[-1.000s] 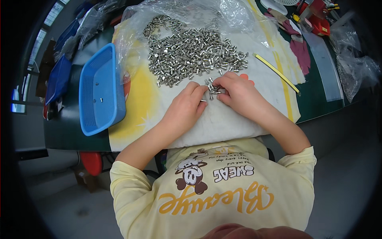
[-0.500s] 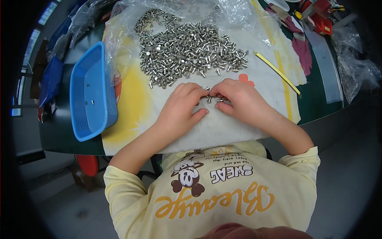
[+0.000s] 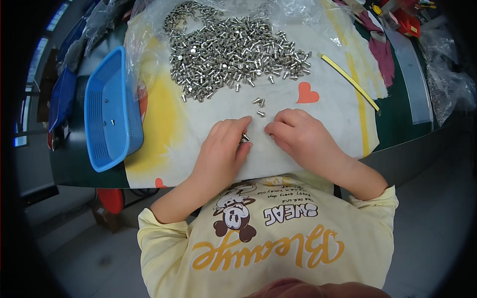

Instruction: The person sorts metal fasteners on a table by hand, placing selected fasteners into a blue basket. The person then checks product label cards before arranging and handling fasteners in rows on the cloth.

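Observation:
A big heap of small silvery screws (image 3: 233, 52) spreads over a white and yellow cloth (image 3: 198, 115). My left hand (image 3: 221, 146) is curled on the cloth near its front edge, with a shiny screw (image 3: 245, 138) showing between thumb and fingers. Opposite it, my right hand (image 3: 304, 135) is pinched together; a tiny dark bit shows at its fingertips, too small to name. Just beyond the gap between both hands lie a few loose screws (image 3: 261, 113), apart from the heap.
A blue plastic basket (image 3: 130, 124) stands at the left with a few small screws inside. Clear plastic sheeting (image 3: 290, 20) lies behind the heap. To the right are a yellow strip (image 3: 350, 83), a maroon cloth (image 3: 381, 57) and red bins (image 3: 408, 24).
Both hands have drawn back toward me and a little apart. The loose screws that were between the fingers now lie uncovered on the cloth. A screw shows in my left hand.

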